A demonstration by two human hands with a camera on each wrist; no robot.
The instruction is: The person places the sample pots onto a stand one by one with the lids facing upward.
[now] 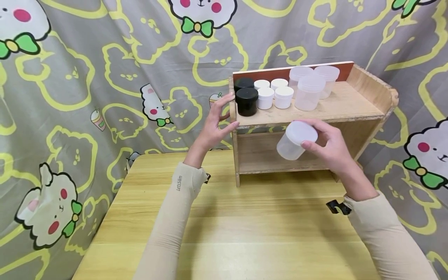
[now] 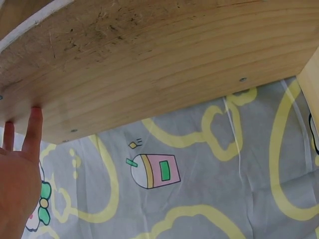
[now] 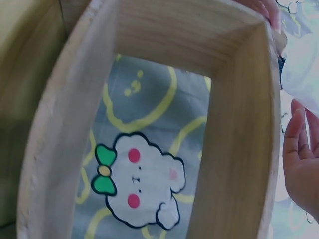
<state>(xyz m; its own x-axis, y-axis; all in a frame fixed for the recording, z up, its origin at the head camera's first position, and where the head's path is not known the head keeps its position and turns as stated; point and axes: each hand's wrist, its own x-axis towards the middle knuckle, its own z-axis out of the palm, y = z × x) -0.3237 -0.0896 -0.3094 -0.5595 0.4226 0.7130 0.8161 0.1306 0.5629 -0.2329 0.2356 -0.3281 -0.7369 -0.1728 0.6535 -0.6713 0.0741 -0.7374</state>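
My right hand [image 1: 330, 146] grips a translucent plastic jar [image 1: 292, 146] by its lid end, tilted in front of the shelf's lower opening. In the right wrist view that hand [image 3: 304, 164] and part of the jar [image 3: 301, 69] show at the right edge. My left hand [image 1: 215, 122] touches the left side of the wooden shelf [image 1: 357, 103], fingers extended; the left wrist view shows its fingertips [image 2: 35, 117] against the wood. On the top board stand two black jars [image 1: 247, 102], several small white jars [image 1: 283, 97] and three more translucent jars [image 1: 309, 93].
The shelf stands at the back of a yellow wood-grain table [image 1: 245, 233]. A grey patterned curtain [image 1: 140, 70] hangs behind and on both sides. The shelf's side panel [image 1: 378, 87] rises at the right end of the top board.
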